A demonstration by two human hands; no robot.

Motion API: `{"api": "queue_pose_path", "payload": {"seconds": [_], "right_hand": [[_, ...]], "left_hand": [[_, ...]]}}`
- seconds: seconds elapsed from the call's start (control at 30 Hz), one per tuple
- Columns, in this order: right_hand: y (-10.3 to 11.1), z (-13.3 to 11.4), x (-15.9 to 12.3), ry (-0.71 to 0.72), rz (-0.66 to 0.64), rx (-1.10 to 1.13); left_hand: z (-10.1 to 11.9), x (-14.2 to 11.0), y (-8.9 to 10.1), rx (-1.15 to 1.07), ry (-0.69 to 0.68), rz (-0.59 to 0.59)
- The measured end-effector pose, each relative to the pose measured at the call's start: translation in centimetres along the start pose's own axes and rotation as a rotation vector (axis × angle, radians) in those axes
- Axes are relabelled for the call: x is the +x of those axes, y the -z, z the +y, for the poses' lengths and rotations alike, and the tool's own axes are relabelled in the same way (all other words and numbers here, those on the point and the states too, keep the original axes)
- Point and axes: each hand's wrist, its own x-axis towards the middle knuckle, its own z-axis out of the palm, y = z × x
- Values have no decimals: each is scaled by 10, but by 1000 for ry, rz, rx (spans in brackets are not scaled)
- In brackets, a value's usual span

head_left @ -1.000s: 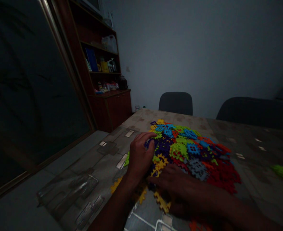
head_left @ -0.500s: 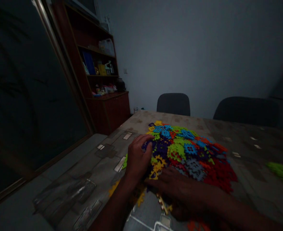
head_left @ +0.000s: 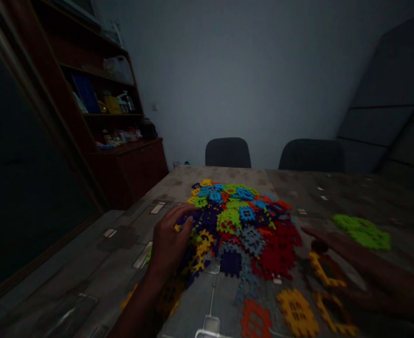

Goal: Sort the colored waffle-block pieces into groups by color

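Observation:
A heap of flat, toothed plastic pieces [head_left: 238, 220] in blue, green, purple, red, yellow and grey lies on the table [head_left: 179, 178]. My left hand [head_left: 170, 241] rests on the heap's left edge, fingers bent over purple and yellow pieces; whether it grips one is unclear. My right hand [head_left: 341, 253] stretches out flat to the right of the heap, fingers extended, over loose yellow pieces [head_left: 321, 272]. A separate group of green pieces [head_left: 364, 231] lies further right.
Loose yellow [head_left: 296, 312] and orange pieces [head_left: 254, 321] lie near the table's front edge. Two dark chairs [head_left: 228, 152] [head_left: 310, 155] stand at the far side. A wooden shelf unit [head_left: 115, 141] with small items stands at the left, beside a dark glass door [head_left: 24, 178].
My right hand has moved from the heap's near edge out to the right and spread flat. The view has turned right, bringing the green group further in. Left hand stays on the heap.

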Motion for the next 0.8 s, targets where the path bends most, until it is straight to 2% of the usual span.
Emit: {"api": "queue_pose_path", "payload": {"seconds": [0.07,0.17,0.4,0.57,0.63,0.8], "right_hand": [[-3,9,-19,-36,26,36],[-16,7,-33,-41,6,56],[-46,-9,-36,-30,-79,93],[-54,-6,-40,-104,-168,93],[-55,-6,-39,-89,-153,115],[-62,1,-34,-14,-62,126]], "left_hand": [[-1,0,-2,10,8,-22],[-2,-2,-5,26,23,-65],[-7,-3,-11,42,61,-107],[-21,1,-5,62,59,-80],[-30,4,0,94,68,-85],[-44,10,13,156,80,-297]]}}
